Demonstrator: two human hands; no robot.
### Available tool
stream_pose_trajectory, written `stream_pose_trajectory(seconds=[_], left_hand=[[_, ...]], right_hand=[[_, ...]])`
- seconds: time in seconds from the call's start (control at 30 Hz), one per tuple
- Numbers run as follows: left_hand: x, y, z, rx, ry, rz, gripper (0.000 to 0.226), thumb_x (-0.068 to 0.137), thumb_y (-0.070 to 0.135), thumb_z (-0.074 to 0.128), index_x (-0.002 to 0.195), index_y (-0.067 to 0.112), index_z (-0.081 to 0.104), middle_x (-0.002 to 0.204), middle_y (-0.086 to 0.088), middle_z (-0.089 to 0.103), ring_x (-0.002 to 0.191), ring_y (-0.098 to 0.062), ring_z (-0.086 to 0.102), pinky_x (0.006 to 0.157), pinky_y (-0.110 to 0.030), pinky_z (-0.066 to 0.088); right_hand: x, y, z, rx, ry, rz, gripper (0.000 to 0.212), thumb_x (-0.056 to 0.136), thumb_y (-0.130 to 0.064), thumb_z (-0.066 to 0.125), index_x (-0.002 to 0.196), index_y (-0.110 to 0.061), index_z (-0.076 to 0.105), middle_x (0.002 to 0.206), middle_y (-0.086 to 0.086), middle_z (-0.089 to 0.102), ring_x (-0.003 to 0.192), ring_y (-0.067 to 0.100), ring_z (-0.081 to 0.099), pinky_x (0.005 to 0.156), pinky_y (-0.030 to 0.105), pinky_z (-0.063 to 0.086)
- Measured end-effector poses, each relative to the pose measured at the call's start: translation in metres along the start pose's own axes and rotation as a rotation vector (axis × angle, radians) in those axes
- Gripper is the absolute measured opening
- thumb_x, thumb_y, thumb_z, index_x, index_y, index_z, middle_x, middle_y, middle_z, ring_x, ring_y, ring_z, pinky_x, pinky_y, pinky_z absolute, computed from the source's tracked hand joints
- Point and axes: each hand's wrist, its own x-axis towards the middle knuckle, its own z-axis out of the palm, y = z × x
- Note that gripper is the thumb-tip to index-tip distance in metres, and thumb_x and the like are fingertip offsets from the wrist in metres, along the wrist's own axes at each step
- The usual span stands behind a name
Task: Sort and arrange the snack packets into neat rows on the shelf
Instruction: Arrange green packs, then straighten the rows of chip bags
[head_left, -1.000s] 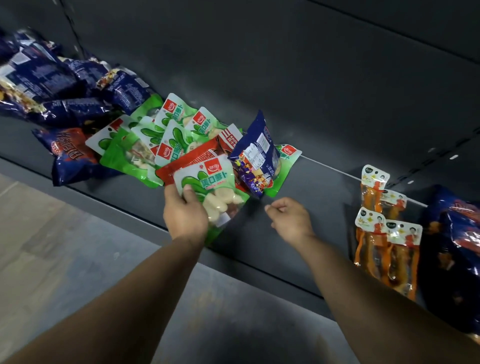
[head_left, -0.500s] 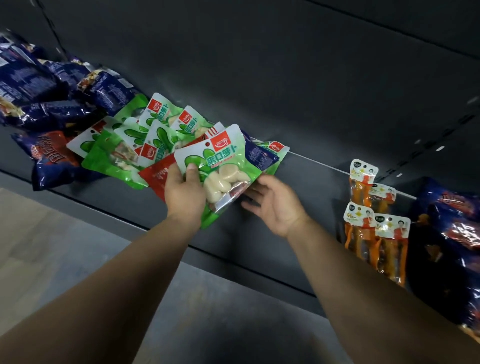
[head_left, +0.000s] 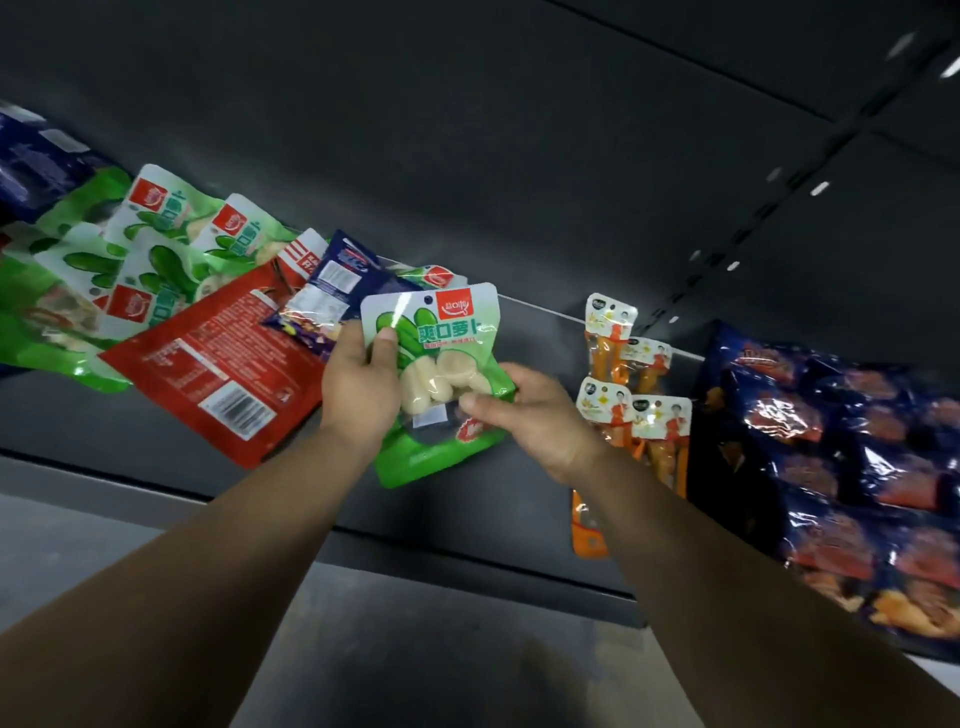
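Held up over the middle of the dark grey metal shelf (head_left: 519, 218), just above its front edge: a green-and-white plastic radish snack packet (head_left: 435, 382). Clamped along its left side by the left hand (head_left: 358, 387), thumb laid flat across the printed face. Pinched at the lower right edge by the right hand (head_left: 535, 421), fingers curled onto the film. Likely light, soft and crinkly, glossy enough to slip; lumpy white pieces shifting inside the clear window, so best taken by the flat sealed edges, not the bulge.

Heaped toward the left end of the shelf: matching green-and-white packets (head_left: 156, 249) in a loose fan, a flat red foil packet (head_left: 218, 358) lying barcode-up, a small dark blue packet (head_left: 332, 291) tipped against it and touching the held one. Lined up toward the right end: slim orange packets with white header cards (head_left: 631, 395), then a big dark blue bag with red print (head_left: 841, 462). Bare shelf between hands and orange packets, seemingly room for a row; blue packet crowding from behind.
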Motion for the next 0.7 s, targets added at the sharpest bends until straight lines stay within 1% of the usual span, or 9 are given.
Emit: stream_pose_trajectory(seconds=[0.07,0.13,0.17,0.27,0.4,0.5,0.6,0.63,0.7], left_hand=[[-0.004,0.001,0.014,-0.008,-0.035,0.027,0.014,0.099,0.016,0.045,0.086,0.019,0.05,0.079,0.011,0.054,0.072,0.001,0.049,0.061,-0.006,0.039],[-0.008,0.001,0.028,-0.051,-0.062,0.021,0.011,0.099,0.015,0.046,0.09,0.017,0.052,0.08,0.011,0.056,0.073,0.0,0.051,0.063,-0.005,0.041],[-0.011,0.003,0.034,-0.079,-0.072,0.007,0.012,0.099,0.015,0.047,0.088,0.017,0.052,0.08,0.011,0.057,0.074,-0.002,0.052,0.065,-0.009,0.044],[-0.017,0.005,0.046,-0.177,-0.128,-0.093,0.016,0.097,0.016,0.052,0.083,0.022,0.058,0.084,0.007,0.064,0.08,-0.009,0.059,0.076,-0.023,0.051],[-0.022,0.005,0.049,-0.246,-0.251,-0.28,0.006,0.091,0.02,0.062,0.088,0.022,0.067,0.099,0.0,0.071,0.097,-0.022,0.066,0.088,-0.038,0.053],[-0.03,0.004,0.048,-0.221,-0.333,-0.348,0.004,0.087,0.017,0.066,0.09,0.019,0.068,0.094,-0.004,0.072,0.079,-0.02,0.069,0.073,-0.035,0.059],[-0.034,0.006,0.049,-0.243,-0.342,-0.362,0.01,0.085,0.012,0.066,0.095,0.014,0.067,0.088,-0.005,0.072,0.064,-0.016,0.07,0.057,-0.029,0.058],[-0.034,0.006,0.049,-0.24,-0.335,-0.366,0.011,0.085,0.012,0.066,0.096,0.013,0.066,0.089,-0.005,0.072,0.066,-0.017,0.07,0.059,-0.03,0.059],[-0.035,0.005,0.048,-0.208,-0.339,-0.371,0.015,0.085,0.012,0.066,0.099,0.011,0.066,0.099,-0.01,0.071,0.081,-0.023,0.069,0.076,-0.038,0.058]], right_hand=[[-0.006,0.01,-0.014,0.013,0.017,0.013,0.019,0.085,-0.004,0.066,0.096,-0.02,0.066,0.09,0.0,0.07,0.082,0.013,0.065,0.084,0.031,0.053],[-0.01,0.015,-0.026,0.039,0.056,0.026,0.019,0.087,-0.003,0.064,0.096,-0.02,0.066,0.086,-0.004,0.069,0.077,0.007,0.065,0.077,0.023,0.053],[-0.011,0.018,-0.03,0.057,0.079,0.03,0.019,0.087,-0.003,0.063,0.096,-0.02,0.066,0.085,-0.004,0.069,0.075,0.006,0.065,0.076,0.022,0.053],[-0.012,0.026,-0.038,0.146,0.15,0.065,0.019,0.087,-0.002,0.063,0.095,-0.018,0.067,0.085,-0.002,0.071,0.076,0.011,0.065,0.083,0.03,0.052],[-0.009,0.029,-0.045,0.233,0.195,0.112,0.018,0.086,-0.001,0.063,0.093,-0.017,0.067,0.079,-0.001,0.072,0.075,0.016,0.066,0.086,0.036,0.052],[-0.007,0.026,-0.045,0.332,0.201,0.111,0.018,0.086,0.0,0.062,0.09,-0.016,0.067,0.073,-0.002,0.072,0.069,0.015,0.066,0.081,0.035,0.053],[-0.006,0.026,-0.045,0.311,0.2,0.125,0.015,0.086,-0.003,0.064,0.09,-0.018,0.068,0.077,0.0,0.072,0.071,0.015,0.067,0.08,0.035,0.054],[-0.006,0.026,-0.046,0.285,0.196,0.136,0.012,0.086,-0.006,0.066,0.09,-0.017,0.068,0.079,0.001,0.072,0.072,0.016,0.067,0.08,0.035,0.054],[-0.007,0.026,-0.047,0.261,0.189,0.158,0.011,0.085,-0.014,0.069,0.095,-0.015,0.068,0.083,0.003,0.073,0.076,0.017,0.068,0.077,0.032,0.056]])
